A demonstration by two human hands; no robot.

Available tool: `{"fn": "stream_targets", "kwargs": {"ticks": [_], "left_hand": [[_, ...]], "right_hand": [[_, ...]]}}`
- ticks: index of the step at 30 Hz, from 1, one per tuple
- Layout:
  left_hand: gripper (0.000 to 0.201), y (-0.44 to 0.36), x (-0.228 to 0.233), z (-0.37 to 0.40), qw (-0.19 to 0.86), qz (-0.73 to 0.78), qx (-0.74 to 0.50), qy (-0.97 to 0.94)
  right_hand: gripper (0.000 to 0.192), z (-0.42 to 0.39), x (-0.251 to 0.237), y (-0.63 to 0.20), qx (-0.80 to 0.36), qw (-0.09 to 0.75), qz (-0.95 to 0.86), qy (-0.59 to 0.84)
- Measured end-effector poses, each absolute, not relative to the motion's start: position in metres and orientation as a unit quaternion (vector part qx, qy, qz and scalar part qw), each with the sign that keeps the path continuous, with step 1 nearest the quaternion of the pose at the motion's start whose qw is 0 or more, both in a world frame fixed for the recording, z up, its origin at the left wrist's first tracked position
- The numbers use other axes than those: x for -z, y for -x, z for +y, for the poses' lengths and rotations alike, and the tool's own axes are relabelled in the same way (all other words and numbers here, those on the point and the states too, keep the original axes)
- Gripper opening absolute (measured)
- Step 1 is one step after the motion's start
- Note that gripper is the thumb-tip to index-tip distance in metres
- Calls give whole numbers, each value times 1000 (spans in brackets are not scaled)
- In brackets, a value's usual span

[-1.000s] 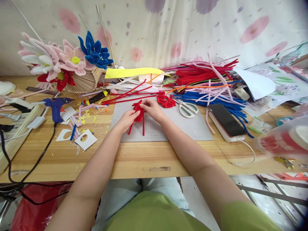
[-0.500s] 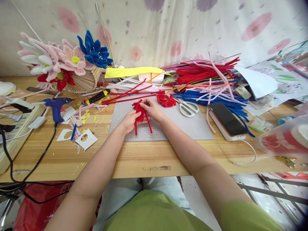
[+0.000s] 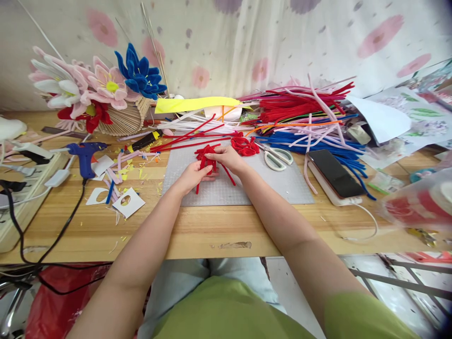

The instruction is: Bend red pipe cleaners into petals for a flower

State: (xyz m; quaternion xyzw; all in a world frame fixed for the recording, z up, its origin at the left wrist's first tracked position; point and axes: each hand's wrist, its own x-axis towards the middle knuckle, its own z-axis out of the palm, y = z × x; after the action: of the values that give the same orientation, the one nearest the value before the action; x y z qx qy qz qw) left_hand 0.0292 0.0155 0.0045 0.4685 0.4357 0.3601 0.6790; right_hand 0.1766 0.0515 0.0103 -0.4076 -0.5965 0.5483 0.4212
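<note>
Both my hands are closed on a bunch of bent red pipe cleaners [image 3: 202, 153] just above the grey cutting mat [image 3: 268, 186]. My left hand [image 3: 193, 178] grips it from the left and below, thumb on top. The fingers of my right hand [image 3: 226, 157] pinch it from the upper right. Two loose red ends stick out, one down beside my left fingers and one toward the lower right. Parts of the bunch are hidden by my fingers. Beyond my right hand lie a coiled red pipe-cleaner piece [image 3: 245, 144] and white-handled scissors [image 3: 277, 158].
Piles of red [image 3: 282, 110] and blue pipe cleaners [image 3: 318, 143] lie at the back right, a phone [image 3: 335, 173] in front of them. At left are a blue glue gun [image 3: 84, 157], white card pieces [image 3: 129, 203], a cutter [image 3: 146, 140] and fuzzy flowers [image 3: 139, 73].
The red bunch has turned in my hands, and one loose end now swings out further to the right. My right hand has shifted slightly over the bunch.
</note>
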Motion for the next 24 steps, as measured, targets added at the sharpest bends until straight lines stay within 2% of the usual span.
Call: {"fn": "stream_targets", "kwargs": {"ticks": [9,15,24], "left_hand": [[19,-24,-4,21,697,404,-349,-479],[30,-28,0,19,664,422,-362,-500],[20,-25,-6,18,723,387,-341,-458]], "right_hand": [[37,53,-3,-176,-630,427,-514,395],[36,52,-7,-175,-586,429,-548,415],[40,51,-6,-176,-622,424,-530,391]]}}
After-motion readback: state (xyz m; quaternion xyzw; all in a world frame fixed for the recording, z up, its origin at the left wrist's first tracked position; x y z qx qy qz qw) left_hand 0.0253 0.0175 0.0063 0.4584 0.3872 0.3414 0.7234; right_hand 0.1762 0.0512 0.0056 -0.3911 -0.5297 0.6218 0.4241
